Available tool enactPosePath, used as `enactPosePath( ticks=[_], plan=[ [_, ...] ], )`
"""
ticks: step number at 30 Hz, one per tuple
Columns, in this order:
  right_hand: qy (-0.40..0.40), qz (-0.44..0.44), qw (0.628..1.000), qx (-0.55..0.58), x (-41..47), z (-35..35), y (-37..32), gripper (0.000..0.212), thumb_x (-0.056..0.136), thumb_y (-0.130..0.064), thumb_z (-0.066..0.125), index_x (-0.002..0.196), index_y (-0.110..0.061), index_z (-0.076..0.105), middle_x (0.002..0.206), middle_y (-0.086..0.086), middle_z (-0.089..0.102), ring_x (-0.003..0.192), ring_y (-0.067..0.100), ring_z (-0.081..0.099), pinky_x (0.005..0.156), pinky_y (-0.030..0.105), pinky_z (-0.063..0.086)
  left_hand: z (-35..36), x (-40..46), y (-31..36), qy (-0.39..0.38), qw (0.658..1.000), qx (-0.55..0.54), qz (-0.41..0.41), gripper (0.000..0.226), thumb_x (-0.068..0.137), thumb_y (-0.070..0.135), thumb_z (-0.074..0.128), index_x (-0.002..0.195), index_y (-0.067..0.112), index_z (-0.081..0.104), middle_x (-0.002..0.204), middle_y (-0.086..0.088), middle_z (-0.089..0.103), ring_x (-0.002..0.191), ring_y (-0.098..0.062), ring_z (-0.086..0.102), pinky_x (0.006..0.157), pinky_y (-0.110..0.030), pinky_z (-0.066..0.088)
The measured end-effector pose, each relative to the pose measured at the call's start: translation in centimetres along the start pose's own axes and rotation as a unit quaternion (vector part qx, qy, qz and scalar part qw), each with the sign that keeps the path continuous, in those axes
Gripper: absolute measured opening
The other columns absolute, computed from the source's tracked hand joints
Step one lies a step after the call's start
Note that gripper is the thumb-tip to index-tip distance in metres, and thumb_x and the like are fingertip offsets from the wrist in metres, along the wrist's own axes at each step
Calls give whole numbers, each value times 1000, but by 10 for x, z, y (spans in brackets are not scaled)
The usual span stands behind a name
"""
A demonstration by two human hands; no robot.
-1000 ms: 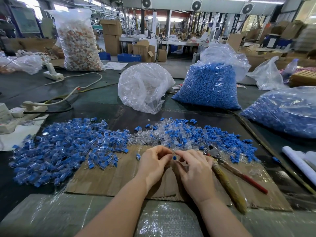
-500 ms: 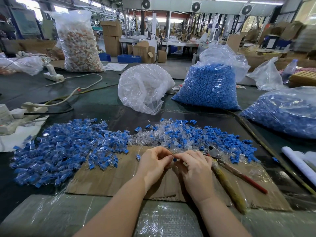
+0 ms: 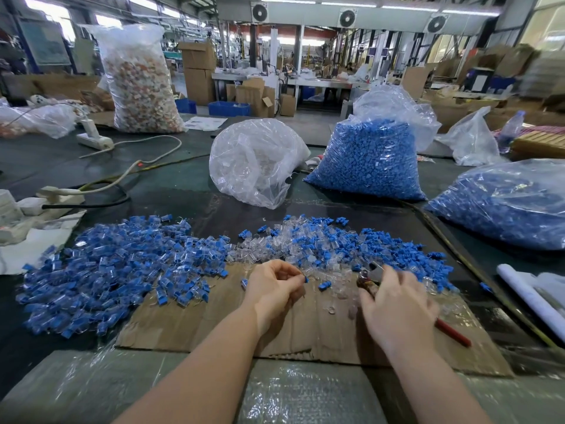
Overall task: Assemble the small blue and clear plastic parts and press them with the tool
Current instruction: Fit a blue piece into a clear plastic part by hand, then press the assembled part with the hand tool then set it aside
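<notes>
Four large plastic bags are counted on the dark bench [image 3: 189, 197]: one tall bag of pale mixed pieces [image 3: 139, 84], one crumpled clear bag [image 3: 255, 162], and two bags of blue parts [image 3: 367, 162], the second [image 3: 504, 206] cut off at the right edge. One sheet of cardboard [image 3: 214, 319] is laid at the near edge. Two loose heaps are spread behind it: a heap of assembled blue-and-clear pieces [image 3: 101, 267] to the left and a mixed heap of clear and blue parts [image 3: 336, 243] in the middle; the pieces are too many and too small to be counted. One tool [image 3: 371, 275] is seen, its metal head showing above the right hand [image 3: 397, 313] and one red handle tip below; the rest is hidden. The right hand is curled round the tool. One small blue and clear part [image 3: 305, 279] is pinched between thumb and fingertips of the left hand [image 3: 272, 289], just above the cardboard; its shape is hard to make out.
</notes>
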State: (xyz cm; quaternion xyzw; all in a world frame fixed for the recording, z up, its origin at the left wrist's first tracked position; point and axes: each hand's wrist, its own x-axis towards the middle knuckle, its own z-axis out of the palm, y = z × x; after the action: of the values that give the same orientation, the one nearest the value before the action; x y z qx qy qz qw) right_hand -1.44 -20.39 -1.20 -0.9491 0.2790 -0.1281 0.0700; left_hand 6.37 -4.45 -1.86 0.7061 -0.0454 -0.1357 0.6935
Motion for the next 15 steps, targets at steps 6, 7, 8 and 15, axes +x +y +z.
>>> enactPosePath(
  ticks=[6, 7, 8, 15],
  plan=[
    [-140, 82, 980, -117, -3, -14, 26, 68, 85, -70, 37, 132, -21, 39, 140, 7, 39, 128, 27, 39, 104, 50, 31, -2, 4, 5, 1, 998, -39, -48, 5, 86, 1, 63, 90, 2, 61, 61, -8, 62, 44, -9, 55, 39, -18, 41],
    [-131, 69, 982, -119, -4, -14, 25, 62, 87, -66, 38, 129, -21, 41, 138, 7, 41, 126, 26, 41, 103, 48, 33, -3, 5, 5, 0, 998, -40, -55, 5, 85, 2, 64, 90, 3, 62, 60, -6, 62, 44, -9, 55, 40, -18, 42],
    [-118, 55, 984, -118, -4, -15, 24, 54, 89, -61, 38, 125, -21, 45, 134, 7, 43, 122, 26, 43, 100, 45, 37, -3, 5, 6, -1, 997, -45, -61, 6, 85, 2, 64, 90, 4, 62, 58, -4, 62, 44, -9, 55, 41, -19, 42],
    [-96, -53, 994, 0, -1, -31, 6, 35, 98, -46, 29, 103, -17, 48, 106, 3, 53, 97, 20, 51, 86, 32, 44, -5, 8, 10, -10, 987, -121, -108, 5, 85, 1, 64, 88, 3, 61, 53, -5, 62, 42, -12, 55, 40, -20, 46]
  ],
)
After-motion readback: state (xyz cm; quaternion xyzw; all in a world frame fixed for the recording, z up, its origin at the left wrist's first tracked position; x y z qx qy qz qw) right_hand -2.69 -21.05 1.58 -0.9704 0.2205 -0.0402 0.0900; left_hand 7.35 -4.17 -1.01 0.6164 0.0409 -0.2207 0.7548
